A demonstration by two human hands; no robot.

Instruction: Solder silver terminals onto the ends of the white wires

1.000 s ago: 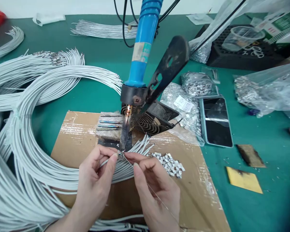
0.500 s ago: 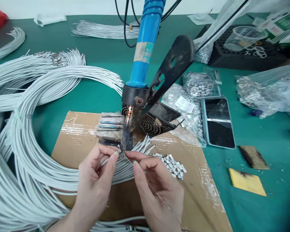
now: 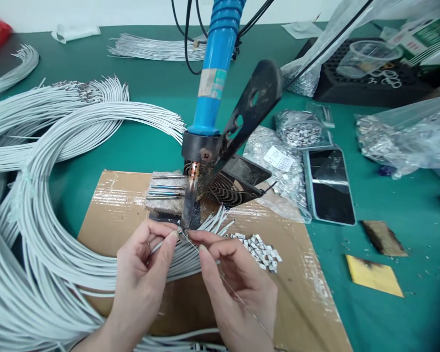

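Observation:
Pinched between the thumb and fingers of my left hand (image 3: 143,274) is the end of a white cable (image 3: 156,247), held right under the tip of a soldering iron (image 3: 188,208). A tiny metal piece seems to sit at the cable end, but my fingertips partly hide it. My right hand (image 3: 238,288) is closed on a thin solder wire (image 3: 246,307). That wire's upper end reaches the iron tip beside my left fingertips. The iron has a blue handle and hangs tip down in a black metal stand (image 3: 253,102).
A cardboard sheet (image 3: 297,293) lies under the hands, bearing a cable bundle (image 3: 185,266) and small metal pieces (image 3: 260,252). Coiled white cables (image 3: 47,195) fill the left. On the right are a phone (image 3: 331,186), bags of metal parts (image 3: 278,166) and a yellow sponge (image 3: 374,275).
The view has shifted slightly, so the iron and both hands appear a little further left. Both hands keep their grips at the iron tip.

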